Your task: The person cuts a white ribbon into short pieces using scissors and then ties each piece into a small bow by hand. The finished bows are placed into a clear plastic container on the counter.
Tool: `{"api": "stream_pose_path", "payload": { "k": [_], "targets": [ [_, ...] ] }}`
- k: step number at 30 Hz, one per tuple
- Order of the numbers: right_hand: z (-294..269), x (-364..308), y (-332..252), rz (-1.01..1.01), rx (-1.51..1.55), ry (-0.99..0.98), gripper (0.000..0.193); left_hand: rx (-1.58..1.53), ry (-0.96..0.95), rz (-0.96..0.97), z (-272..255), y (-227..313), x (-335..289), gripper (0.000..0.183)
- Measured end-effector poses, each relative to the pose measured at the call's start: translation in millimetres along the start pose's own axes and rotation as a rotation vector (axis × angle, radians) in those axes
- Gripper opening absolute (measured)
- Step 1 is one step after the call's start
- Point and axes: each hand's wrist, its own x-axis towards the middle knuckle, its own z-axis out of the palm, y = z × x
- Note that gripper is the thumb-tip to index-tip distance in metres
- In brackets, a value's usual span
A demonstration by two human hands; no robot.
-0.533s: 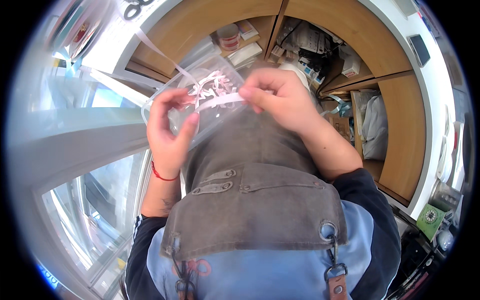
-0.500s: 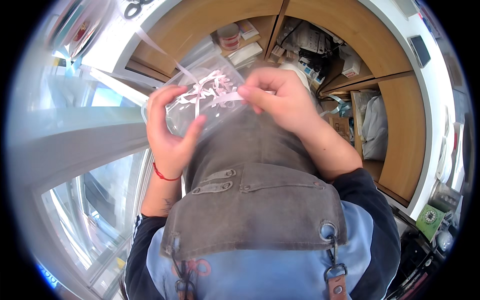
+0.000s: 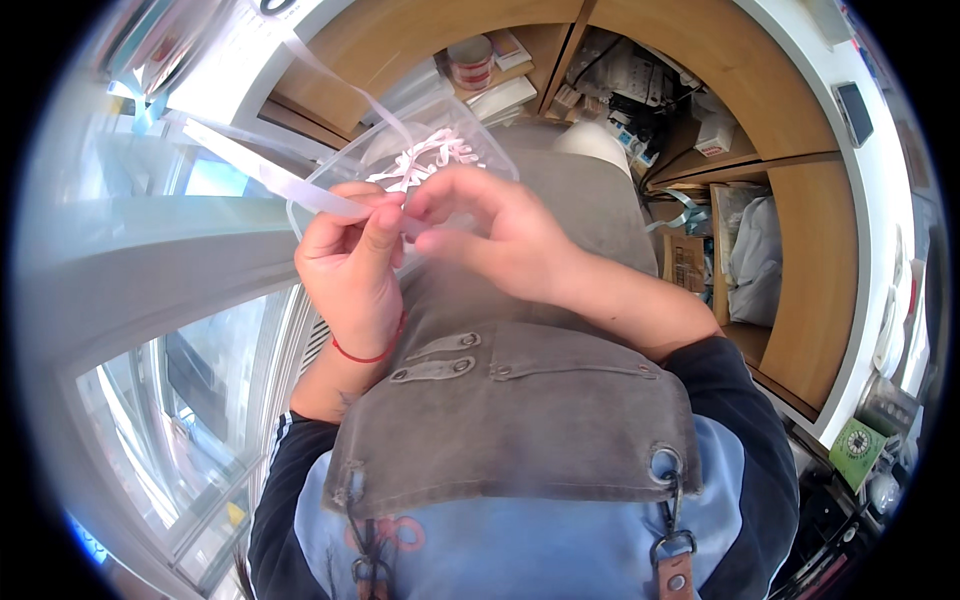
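Fingers of my left hand [image 3: 350,265] pinching white paper strip [image 3: 270,180] at clear tub [image 3: 480,135] rim, right hand [image 3: 495,235] pinching the strip's near end, tub on my lap, wooden shelves [image 3: 700,60] beyond tub.

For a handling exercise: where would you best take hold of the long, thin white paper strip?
Probably at the near end of the white paper strip, pinched flat from the right; the left hand grips it there, and the rest trails free up-left.

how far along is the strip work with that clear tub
Done: a pile of small white and pink paper pieces already lies in the clear plastic tub on the lap. In hand: the left hand and right hand pinch one long white paper strip. Left: most of that strip trails off uncut.
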Motion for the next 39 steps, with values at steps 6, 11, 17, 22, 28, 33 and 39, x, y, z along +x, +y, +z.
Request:
{"api": "stream_pose_path", "payload": {
  "k": [6,11,17,22,28,33,39],
  "targets": [
    [1.9,-2.3,-8.6,0.186,0.153,0.044,0.011,0.068,-0.118,-0.035,-8.0,-4.3,0.9,0.025],
    [-32.1,2.4,-21.7,0.189,0.124,-0.066,0.009,-0.181,-0.183,-0.227,-27.5,16.3,16.2,0.041],
    [-55.3,9.7,-35.7,0.336,0.122,-0.297,0.01,0.324,-0.633,-0.26,-30.4,27.7,22.2,0.037],
    [-51.0,11.2,-35.7,0.361,0.147,-0.292,0.012,0.15,-0.68,-0.432,-24.7,20.9,20.7,0.021],
    [-36.6,6.5,-25.9,0.201,0.13,-0.05,0.009,-0.122,-0.456,-0.558,-25.7,14.7,13.8,0.01],
    [-27.5,2.1,-13.2,-0.147,-0.126,0.161,0.01,-0.27,-0.293,-0.492,-27.2,3.4,13.4,0.013],
    [-29.2,0.0,-4.6,-0.197,-0.278,0.2,0.009,-0.147,-0.253,-0.439,-20.4,0.8,10.1,0.018]
  ]
}}
